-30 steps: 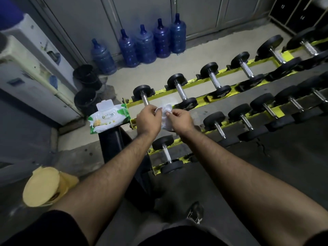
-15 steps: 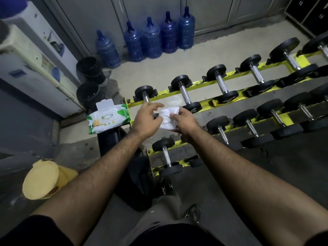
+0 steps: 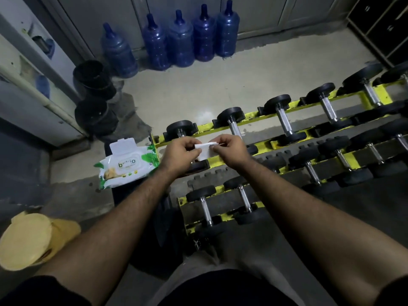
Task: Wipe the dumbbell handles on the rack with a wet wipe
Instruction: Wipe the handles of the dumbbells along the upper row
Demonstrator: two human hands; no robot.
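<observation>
Both my left hand (image 3: pixel 178 152) and right hand (image 3: pixel 231 149) pinched the wet wipe (image 3: pixel 206 150) above the rack's (image 3: pixel 220 160) left end, folding it, I judged; next, wrapping it round a dumbbell handle (image 3: pixel 234 129).

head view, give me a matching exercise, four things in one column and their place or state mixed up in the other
Things:
1. wet wipe
2. wipes pack
3. water bottles
4. yellow container

Place or state:
A. lined up along the far wall
B. on the floor at lower left
C. lid flipped open, left of the rack
D. stretched between both hands

Pairs: 1-D, 2-C, 3-A, 4-B
</observation>
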